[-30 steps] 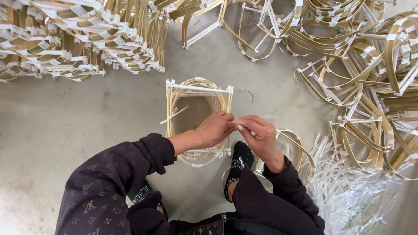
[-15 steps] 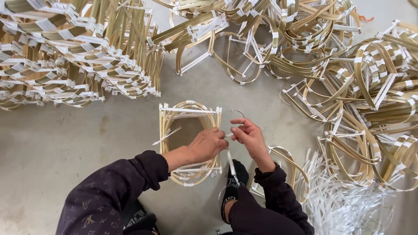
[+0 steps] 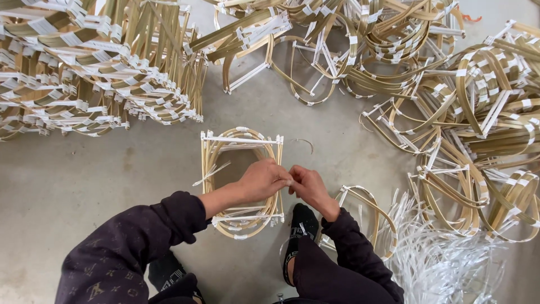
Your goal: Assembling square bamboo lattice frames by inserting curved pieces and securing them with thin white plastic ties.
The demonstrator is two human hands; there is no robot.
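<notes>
A bamboo frame (image 3: 225, 141) of bent strips bound with white ties stands on the concrete floor in front of me. My left hand (image 3: 260, 180) rests on the frame's right side, fingers pinched at its right post. My right hand (image 3: 308, 188) meets it fingertip to fingertip, both pinching something small at that post, seemingly a white tie; the fingers hide it. A loose white strip (image 3: 209, 174) sticks out of the frame's left side.
A stack of finished bamboo frames (image 3: 95, 73) fills the upper left. Loose bamboo hoops and frames (image 3: 467, 107) pile up along the top and right. A bundle of white plastic strips (image 3: 444, 264) lies at lower right. My foot in a black sock (image 3: 298, 231) is below the hands.
The view has shifted slightly; the frame and my hands sit a little lower and more central. My hands stay joined at the frame's right post, fingers working closer together.
</notes>
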